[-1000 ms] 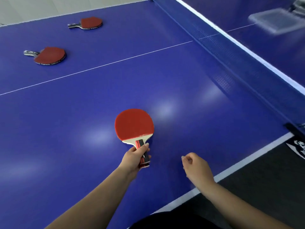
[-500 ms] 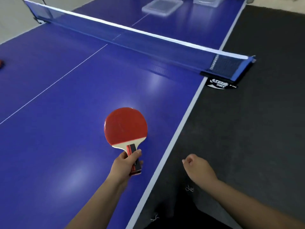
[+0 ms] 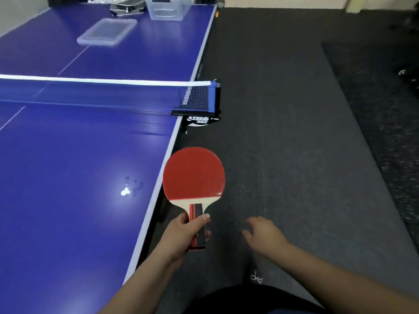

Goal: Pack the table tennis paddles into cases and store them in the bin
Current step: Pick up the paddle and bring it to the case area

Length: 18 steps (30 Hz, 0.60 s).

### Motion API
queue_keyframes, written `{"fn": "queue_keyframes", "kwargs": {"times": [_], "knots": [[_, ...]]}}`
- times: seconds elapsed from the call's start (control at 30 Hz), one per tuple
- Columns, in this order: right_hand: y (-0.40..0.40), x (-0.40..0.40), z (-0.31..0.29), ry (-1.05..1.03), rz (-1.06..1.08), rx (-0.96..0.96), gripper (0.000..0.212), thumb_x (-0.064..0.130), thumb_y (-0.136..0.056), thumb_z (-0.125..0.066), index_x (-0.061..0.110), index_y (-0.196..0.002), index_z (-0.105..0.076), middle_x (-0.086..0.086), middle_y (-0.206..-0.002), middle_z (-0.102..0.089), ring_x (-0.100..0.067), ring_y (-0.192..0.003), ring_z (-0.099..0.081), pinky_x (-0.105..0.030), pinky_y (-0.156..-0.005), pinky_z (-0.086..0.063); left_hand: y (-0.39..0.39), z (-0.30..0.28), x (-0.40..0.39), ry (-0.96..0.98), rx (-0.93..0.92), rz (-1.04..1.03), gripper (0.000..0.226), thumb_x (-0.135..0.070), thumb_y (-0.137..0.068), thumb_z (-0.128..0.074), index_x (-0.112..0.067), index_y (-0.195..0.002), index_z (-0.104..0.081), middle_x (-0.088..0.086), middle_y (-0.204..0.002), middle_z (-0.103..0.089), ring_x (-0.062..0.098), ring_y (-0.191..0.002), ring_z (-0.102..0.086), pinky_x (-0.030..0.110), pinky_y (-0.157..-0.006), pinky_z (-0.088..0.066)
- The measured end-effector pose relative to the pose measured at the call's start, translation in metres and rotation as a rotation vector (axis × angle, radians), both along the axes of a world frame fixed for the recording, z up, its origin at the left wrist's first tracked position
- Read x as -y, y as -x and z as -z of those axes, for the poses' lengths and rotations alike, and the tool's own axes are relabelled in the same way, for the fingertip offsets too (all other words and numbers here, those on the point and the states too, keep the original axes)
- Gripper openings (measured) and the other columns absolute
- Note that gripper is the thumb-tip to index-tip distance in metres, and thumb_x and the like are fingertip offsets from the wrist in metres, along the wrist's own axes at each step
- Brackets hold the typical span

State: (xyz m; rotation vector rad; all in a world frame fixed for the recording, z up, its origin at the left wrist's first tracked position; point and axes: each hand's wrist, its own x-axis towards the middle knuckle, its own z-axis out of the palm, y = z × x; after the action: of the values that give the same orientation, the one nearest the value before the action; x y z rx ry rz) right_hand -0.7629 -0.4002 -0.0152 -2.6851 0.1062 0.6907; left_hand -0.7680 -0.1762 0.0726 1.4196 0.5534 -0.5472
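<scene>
So the table (image 3: pixel 68 177) fills my left side, net (image 3: pixel 113 91) across the middle; way past it at the far end sit the clear bin (image 3: pixel 166 10), what looks like its lid (image 3: pixel 106 31) lying flat, and a dark pile that I'd guess is the cases (image 3: pixel 127 7), too blurry to swear to.

The paddle (image 3: pixel 193 175) is up in the air in front of me, red face up, blade hanging just off the table's side edge over the dark floor mat (image 3: pixel 294 155); well apart from the bin and cases. It should handle easy: light, stiff wood, rubber face grippy and worth keeping fingers off; the handle is the obvious place to hold.

My left hand (image 3: pixel 183 234) is wrapped closed around that handle, thumb on top. My right hand (image 3: pixel 264 234) is just beside it, near the handle's end but not touching, holding nothing, fingers loosely curled, half open.
</scene>
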Motion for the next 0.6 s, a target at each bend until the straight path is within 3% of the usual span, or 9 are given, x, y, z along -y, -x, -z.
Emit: {"fn": "queue_keyframes", "kwargs": {"times": [0.1, 0.27, 0.6], "knots": [[-0.018, 0.045, -0.001, 0.061, -0.032, -0.010, 0.047, 0.043, -0.095, -0.046, 0.020, -0.136, -0.047, -0.003, -0.133, -0.050, -0.024, -0.124, -0.045, -0.035, -0.098, -0.042, -0.024, 0.000, 0.050, 0.013, -0.010, 0.050, 0.033, -0.023, -0.082, -0.075, -0.006, -0.107, -0.061, 0.008, -0.091, -0.075, 0.020, -0.072, -0.072, 0.040, -0.075, -0.058], [-0.049, 0.106, 0.002, 0.088, -0.050, -0.038, 0.052, 0.042, -0.096, -0.044, 0.018, -0.142, -0.040, -0.003, -0.148, -0.038, -0.025, -0.132, -0.038, -0.038, -0.107, -0.035, -0.061, -0.009, 0.120, 0.041, -0.010, 0.100, 0.024, -0.015, -0.087, -0.069, -0.003, -0.105, -0.060, 0.010, -0.096, -0.072, 0.017, -0.066, -0.069, 0.031, -0.064, -0.057], [-0.126, 0.167, 0.018, 0.088, 0.029, -0.152, 0.056, 0.042, -0.096, -0.045, 0.020, -0.146, -0.033, -0.003, -0.153, -0.031, -0.026, -0.139, -0.029, -0.044, -0.109, -0.030, -0.156, -0.011, 0.184, 0.042, -0.034, 0.152, 0.024, -0.017, -0.085, -0.071, -0.007, -0.104, -0.060, 0.005, -0.090, -0.074, 0.020, -0.068, -0.069, 0.035, -0.067, -0.058]]}}
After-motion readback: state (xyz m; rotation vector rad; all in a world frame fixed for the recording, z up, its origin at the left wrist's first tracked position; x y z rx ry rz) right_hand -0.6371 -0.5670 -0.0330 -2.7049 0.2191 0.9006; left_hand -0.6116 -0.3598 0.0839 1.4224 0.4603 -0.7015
